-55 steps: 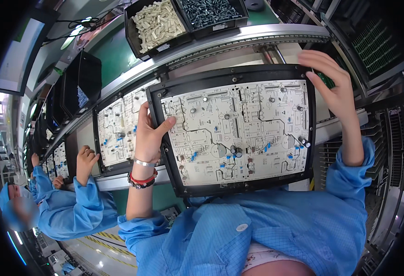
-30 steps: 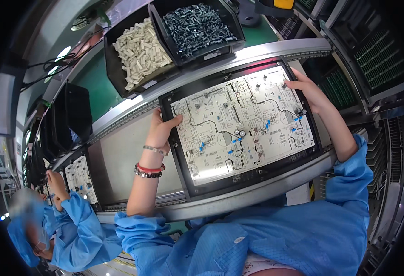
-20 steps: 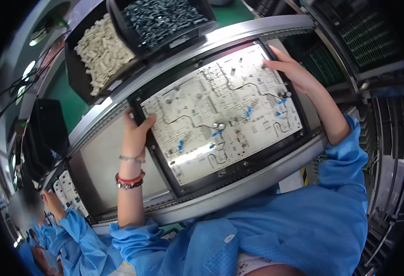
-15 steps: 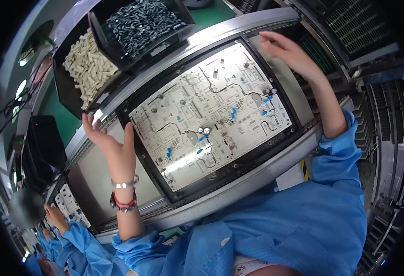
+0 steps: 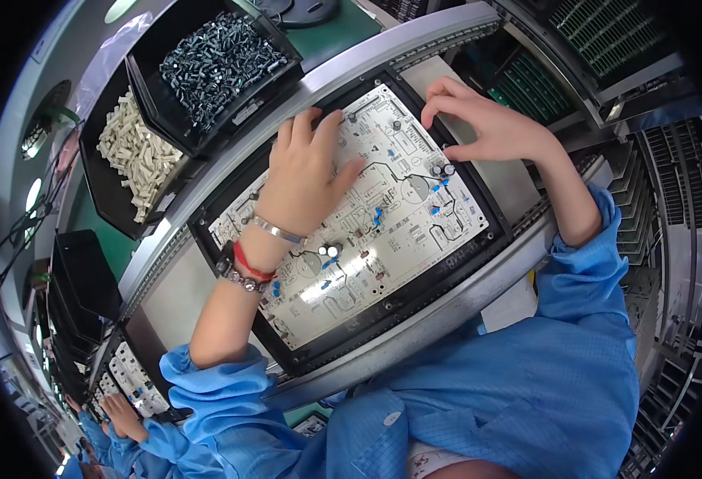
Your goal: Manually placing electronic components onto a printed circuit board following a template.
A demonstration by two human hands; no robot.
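Observation:
A white circuit board [image 5: 343, 295] lies in a black carrier frame [image 5: 391, 307], dotted with small blue components, round capacitors and black wires. Above the board's upper left part is my left hand [image 5: 303, 172], back upward, fingers bent toward the far rim of the frame and thumb apart; its fingertips are partly hidden. My right hand [image 5: 491, 128] is at the frame's right edge, thumb and fingers spaced apart in a curve. No part shows between the fingers of either hand. A metal bangle and a red band circle my left wrist.
Beyond the rail [image 5: 327, 80] stand a black bin of small dark cylindrical parts [image 5: 219, 68] and a bin of cream-coloured parts [image 5: 139, 156]. Slotted racks [image 5: 614, 40] rise at the far right. At lower left, a co-worker's hand [image 5: 125, 417] is near other white boards [image 5: 135, 375].
My left hand has swung from beside the frame's left edge to over the board. My right hand has come lower, its fingers more bent. The board and bins appear shifted slightly left.

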